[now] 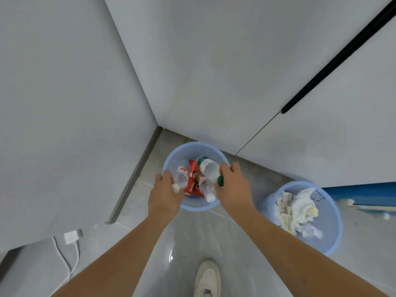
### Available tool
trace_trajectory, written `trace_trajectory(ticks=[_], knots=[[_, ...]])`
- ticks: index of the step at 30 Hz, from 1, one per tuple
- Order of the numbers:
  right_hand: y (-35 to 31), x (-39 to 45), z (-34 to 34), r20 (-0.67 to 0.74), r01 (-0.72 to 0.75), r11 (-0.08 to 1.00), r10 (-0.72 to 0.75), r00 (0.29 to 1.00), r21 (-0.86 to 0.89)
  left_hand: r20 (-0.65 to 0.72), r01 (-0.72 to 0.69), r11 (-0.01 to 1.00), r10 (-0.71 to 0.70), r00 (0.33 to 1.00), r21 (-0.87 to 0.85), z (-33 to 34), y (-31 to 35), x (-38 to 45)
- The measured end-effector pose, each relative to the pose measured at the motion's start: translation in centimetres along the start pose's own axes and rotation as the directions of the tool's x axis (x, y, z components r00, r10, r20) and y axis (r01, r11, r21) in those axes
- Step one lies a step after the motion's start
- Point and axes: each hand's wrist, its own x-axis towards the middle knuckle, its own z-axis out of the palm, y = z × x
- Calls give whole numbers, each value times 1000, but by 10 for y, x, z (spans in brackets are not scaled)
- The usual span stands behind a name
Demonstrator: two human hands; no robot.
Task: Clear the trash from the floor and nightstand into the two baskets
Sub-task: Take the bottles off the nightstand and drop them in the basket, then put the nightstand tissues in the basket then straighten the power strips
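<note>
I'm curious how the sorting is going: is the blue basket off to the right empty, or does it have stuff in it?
Not empty. The right-hand blue basket holds a heap of crumpled white paper and tissue; how deep the heap goes cannot be told.

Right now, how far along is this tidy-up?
Well along, it seems. The left basket already holds plastic bottles and red cans; the right basket is filled with crumpled tissues. In hand: the left hand holds a clear bottle and the right hand a green-capped bottle, both over the left basket. The nightstand is out of view, so what remains there is unknown.
</note>
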Motion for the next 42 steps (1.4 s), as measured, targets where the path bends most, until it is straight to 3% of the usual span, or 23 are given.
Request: trace_trajectory(ticks=[6,9,12,19,26,33,39,42], knots=[[7,13,28,149,14,990,7,989,-143,123,61,997,-56,991,-37,33,-33,-5],[-9,-5,20,86,25,967,-3,996,-254,96,21,999,-24,995,32,19,-37,-24],[-45,-44,6,48,149,943,-141,989,-299,81,-47,998,44,996,32,-19,-38,-54],[-175,-139,-1,148,229,971,-217,965,-69,25,12,999,-11,1000,-47,-141,-81,-145],[-340,-245,23,239,354,932,-362,901,81,-90,135,979,-150,985,-150,-279,-176,-243],[-480,-319,53,320,491,864,-498,806,109,-245,363,898,-421,874,-249,-385,-286,-312],[-577,-330,91,315,640,761,-637,704,107,-393,284,881,-431,813,-378,-430,-375,-325],[-611,-315,114,301,673,732,-669,680,107,-441,186,896,-369,818,-403,-440,-405,-313]])
